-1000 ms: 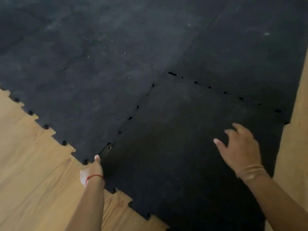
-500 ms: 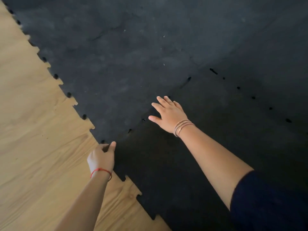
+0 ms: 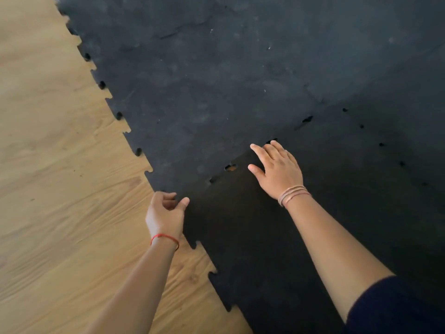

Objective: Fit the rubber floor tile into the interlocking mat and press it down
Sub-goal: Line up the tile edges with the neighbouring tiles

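A black rubber floor tile [image 3: 265,237] lies at the near right, its toothed edge meeting the dark interlocking mat [image 3: 216,92] along a diagonal seam. Small gaps show in the seam, one with wood visible through it [image 3: 230,167]. My right hand [image 3: 277,169] lies flat on the tile beside the seam, fingers spread. My left hand [image 3: 166,213] is at the tile's near-left corner, thumb and fingers curled at the edge where tile and mat meet; whether it pinches the rubber is hard to tell.
Light wooden floor [image 3: 60,189] lies to the left and front of the mat. The mat's jigsaw edge [image 3: 119,115] runs diagonally from top left. A second seam with small holes [image 3: 381,144] runs along the tile's far right side.
My right hand has swung from the tile's right part over to the left seam and settled flat there. The left hand stays at the corner. The view has shifted left.
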Demonstrator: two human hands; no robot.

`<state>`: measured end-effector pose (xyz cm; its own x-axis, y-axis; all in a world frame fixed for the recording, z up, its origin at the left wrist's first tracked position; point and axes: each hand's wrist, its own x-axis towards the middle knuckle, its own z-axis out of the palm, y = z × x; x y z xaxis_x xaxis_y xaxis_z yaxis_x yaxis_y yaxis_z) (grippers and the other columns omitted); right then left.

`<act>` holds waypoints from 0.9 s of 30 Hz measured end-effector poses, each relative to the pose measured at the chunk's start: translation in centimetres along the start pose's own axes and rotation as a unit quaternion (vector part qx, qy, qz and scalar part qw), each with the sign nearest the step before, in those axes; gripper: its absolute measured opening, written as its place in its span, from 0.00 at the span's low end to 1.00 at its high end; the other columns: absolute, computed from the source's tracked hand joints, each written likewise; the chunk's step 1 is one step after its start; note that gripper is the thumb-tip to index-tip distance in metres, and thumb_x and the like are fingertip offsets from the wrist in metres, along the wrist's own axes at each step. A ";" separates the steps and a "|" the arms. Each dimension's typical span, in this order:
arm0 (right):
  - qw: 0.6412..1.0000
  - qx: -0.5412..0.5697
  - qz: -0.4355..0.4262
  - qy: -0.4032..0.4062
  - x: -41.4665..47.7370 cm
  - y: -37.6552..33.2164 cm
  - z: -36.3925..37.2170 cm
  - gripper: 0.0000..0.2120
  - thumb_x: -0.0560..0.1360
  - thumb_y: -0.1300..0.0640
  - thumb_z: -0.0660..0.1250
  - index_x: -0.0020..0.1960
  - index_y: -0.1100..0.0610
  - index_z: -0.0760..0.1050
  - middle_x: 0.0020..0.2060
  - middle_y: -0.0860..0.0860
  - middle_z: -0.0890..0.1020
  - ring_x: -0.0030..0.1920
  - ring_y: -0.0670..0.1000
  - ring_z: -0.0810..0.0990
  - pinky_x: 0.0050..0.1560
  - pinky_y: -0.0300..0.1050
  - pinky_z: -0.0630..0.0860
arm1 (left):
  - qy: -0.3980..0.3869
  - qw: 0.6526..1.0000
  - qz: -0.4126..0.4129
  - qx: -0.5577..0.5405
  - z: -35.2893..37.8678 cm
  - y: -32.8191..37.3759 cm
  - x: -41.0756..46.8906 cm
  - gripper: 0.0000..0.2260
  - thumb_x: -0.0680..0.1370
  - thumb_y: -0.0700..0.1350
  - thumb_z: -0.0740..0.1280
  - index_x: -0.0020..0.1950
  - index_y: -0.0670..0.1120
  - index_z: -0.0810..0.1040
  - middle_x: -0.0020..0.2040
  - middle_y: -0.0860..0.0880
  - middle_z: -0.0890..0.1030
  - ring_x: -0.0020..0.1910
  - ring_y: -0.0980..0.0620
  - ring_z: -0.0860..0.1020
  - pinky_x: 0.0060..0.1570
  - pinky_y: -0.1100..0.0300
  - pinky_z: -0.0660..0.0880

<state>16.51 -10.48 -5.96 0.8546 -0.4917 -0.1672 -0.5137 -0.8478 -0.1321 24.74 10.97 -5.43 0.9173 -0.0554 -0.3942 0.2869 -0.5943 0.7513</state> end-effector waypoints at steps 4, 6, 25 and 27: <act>0.999 0.032 -0.005 0.014 -0.2 -0.2 0.2 0.25 0.78 0.45 0.55 0.73 0.50 0.59 0.69 0.53 0.70 0.74 0.55 0.58 0.72 0.52 0.57 | -0.011 0.996 -0.024 -0.090 -0.4 -1.3 -0.7 0.08 0.73 0.38 0.69 0.46 0.45 0.71 0.38 0.45 0.75 0.38 0.48 0.75 0.36 0.59 0.71; 0.999 0.033 -0.026 0.017 -1.0 -0.5 0.7 0.26 0.77 0.43 0.51 0.73 0.52 0.60 0.68 0.55 0.71 0.74 0.57 0.59 0.72 0.53 0.59 | -0.003 0.997 -0.021 -0.072 -0.7 -2.3 -1.5 0.07 0.73 0.39 0.69 0.46 0.45 0.72 0.41 0.44 0.76 0.42 0.46 0.76 0.39 0.58 0.70; 0.681 0.164 0.705 0.109 -26.7 11.4 5.2 0.51 0.68 0.28 0.57 0.75 0.65 0.49 0.74 0.65 0.54 0.75 0.63 0.51 0.73 0.57 0.51 | -0.129 0.855 0.321 0.386 16.2 10.3 -1.9 0.38 0.70 0.62 0.66 0.65 0.31 0.65 0.65 0.33 0.66 0.64 0.34 0.63 0.64 0.43 0.63; 0.681 0.178 0.696 0.145 -26.8 11.6 4.8 0.54 0.65 0.27 0.58 0.74 0.66 0.49 0.74 0.65 0.56 0.74 0.63 0.54 0.73 0.55 0.51 | -0.144 0.856 0.314 0.384 16.7 10.7 -1.7 0.40 0.70 0.61 0.67 0.70 0.34 0.60 0.67 0.33 0.63 0.65 0.34 0.61 0.66 0.44 0.61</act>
<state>-12.70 -6.19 -7.68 -0.5249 -0.8320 -0.1794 -0.7836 0.5547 -0.2798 21.69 -8.68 -5.55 0.6863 -0.6876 -0.2369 -0.6062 -0.7208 0.3360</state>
